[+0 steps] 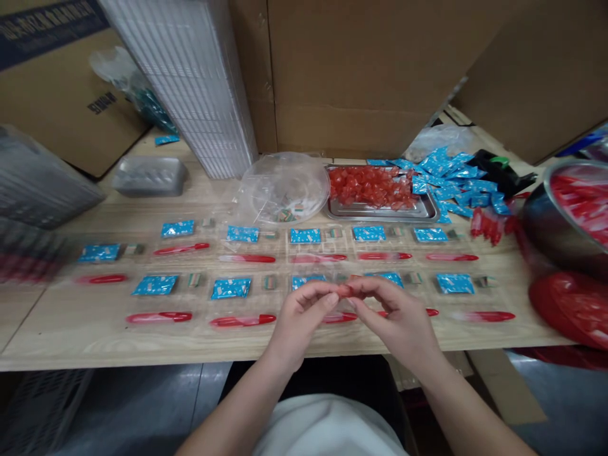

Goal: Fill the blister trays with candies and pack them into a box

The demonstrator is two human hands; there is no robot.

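My left hand [304, 313] and my right hand [399, 313] meet over the front row of clear plastic trays. Between their fingertips they pinch a small translucent red piece [346, 291], mostly covered by the fingers. It resembles the red pieces [370, 185] heaped on a metal tray [387, 213] behind. Around the hands, two rows of clear trays each hold a blue packet [230, 288], a small striped block [269, 282] and a red pen [243, 321]. My fingers hide parts of the packets and pens below them.
A round clear tub [285, 190] holds a few striped blocks. Loose blue packets [456, 177] pile at the back right, beside a metal bowl [536, 215] of red pens. Stacked clear trays [190, 82] and cardboard boxes [361, 76] stand behind. The table's front edge [142, 364] is near me.
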